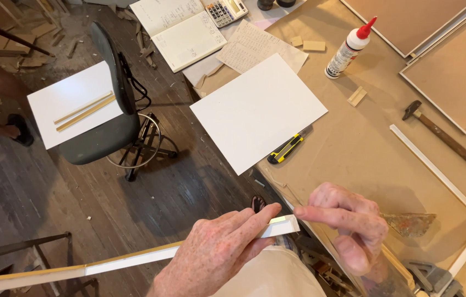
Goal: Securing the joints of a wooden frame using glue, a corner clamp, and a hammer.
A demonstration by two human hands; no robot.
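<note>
My left hand grips a long white wooden moulding strip near its mitred end, the strip running off to the lower left. The forefinger of my right hand touches that cut end, and the same hand holds a stained putty knife whose blade points right. Both hands hover at the near edge of the brown worktable.
On the table lie a white board, a yellow-black utility knife, a glue bottle with red tip, a hammer, a white L-shaped frame piece, framed panels, a notebook and calculator. A grey stool carries a white board with thin strips.
</note>
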